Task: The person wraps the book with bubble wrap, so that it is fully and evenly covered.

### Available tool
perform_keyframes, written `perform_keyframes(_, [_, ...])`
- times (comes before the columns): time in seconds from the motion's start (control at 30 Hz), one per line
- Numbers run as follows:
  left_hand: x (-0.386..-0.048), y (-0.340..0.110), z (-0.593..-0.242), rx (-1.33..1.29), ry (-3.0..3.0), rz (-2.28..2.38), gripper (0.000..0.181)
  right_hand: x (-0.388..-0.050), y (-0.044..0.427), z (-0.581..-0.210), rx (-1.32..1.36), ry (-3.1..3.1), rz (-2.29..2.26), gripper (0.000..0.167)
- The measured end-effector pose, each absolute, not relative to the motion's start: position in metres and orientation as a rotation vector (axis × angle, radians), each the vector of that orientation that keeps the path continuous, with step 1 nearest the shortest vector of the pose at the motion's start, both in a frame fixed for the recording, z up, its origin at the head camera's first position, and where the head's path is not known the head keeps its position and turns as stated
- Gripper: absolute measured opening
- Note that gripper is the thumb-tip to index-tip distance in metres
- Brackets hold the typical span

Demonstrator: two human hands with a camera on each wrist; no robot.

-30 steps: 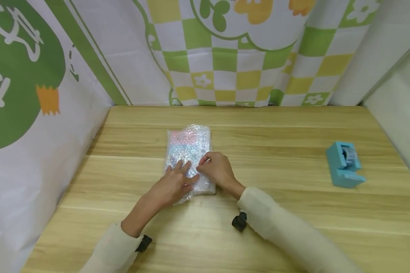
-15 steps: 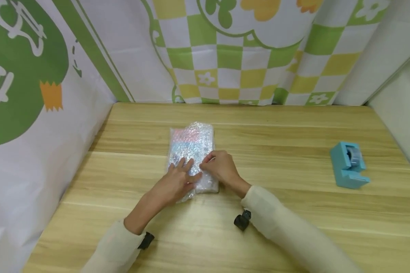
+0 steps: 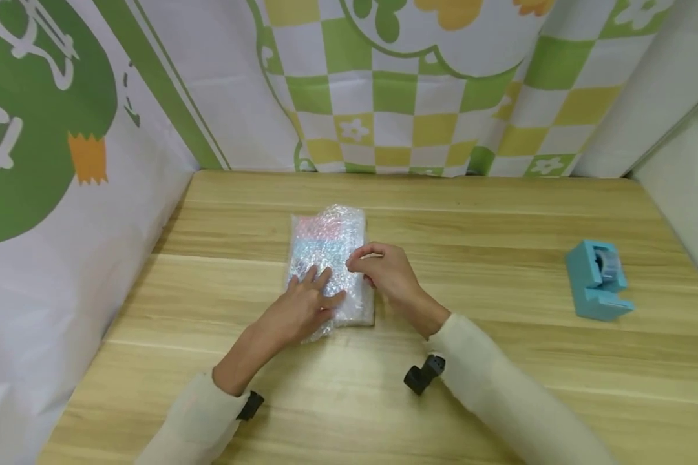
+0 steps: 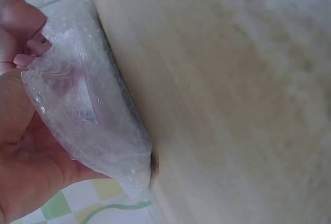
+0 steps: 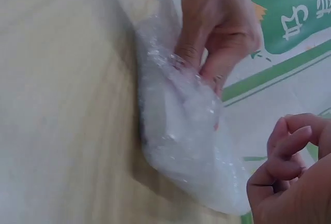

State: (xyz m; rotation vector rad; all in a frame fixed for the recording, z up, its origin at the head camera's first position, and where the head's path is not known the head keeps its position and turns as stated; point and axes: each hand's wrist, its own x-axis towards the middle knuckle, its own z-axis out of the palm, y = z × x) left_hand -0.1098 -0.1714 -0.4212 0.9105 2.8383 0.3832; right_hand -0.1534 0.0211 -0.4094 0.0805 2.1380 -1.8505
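Observation:
A flat package in clear bubble wrap (image 3: 349, 303) lies on the wooden table, with pink and light blue showing through the plastic. My left hand (image 3: 298, 310) presses on its lower left part, fingers spread. Loose plastic bulges over that hand's fingers in the right wrist view. My right hand (image 3: 391, 274) hovers at the package's right side, thumb and forefinger tips together. In the right wrist view the right hand (image 5: 295, 169) stands apart from the bubble wrap (image 5: 181, 125), its fingers curled, with nothing visible between them.
A blue tape dispenser (image 3: 596, 284) with a roll of clear tape stands at the right of the wooden table (image 3: 471, 232). A patterned cloth (image 3: 395, 90) hangs along the back edge, and a printed sheet (image 3: 139, 213) hangs at the left.
My right hand has lifted from the package's middle and shifted slightly up and right. My left hand keeps its place on the wrap. The head view has tilted slightly.

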Motion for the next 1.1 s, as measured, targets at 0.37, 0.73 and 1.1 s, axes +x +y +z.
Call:
perform_keyframes(0.37, [-0.109, -0.172, -0.419, 0.917, 2.839, 0.372, 0.039, -0.147, 0.008, -0.428, -0.031, 2.365, -1.639, 0.009])
perform_keyframes(0.73, [-0.108, -0.172, -0.419, 0.92, 2.831, 0.367, 0.042, -0.151, 0.01, -0.422, -0.08, 2.476, -1.363, 0.009])
perform_keyframes(1.1, [-0.106, -0.169, -0.419, 0.906, 2.836, 0.34, 0.04, -0.154, 0.013, -0.42, -0.054, 2.457, -1.265, 0.013])
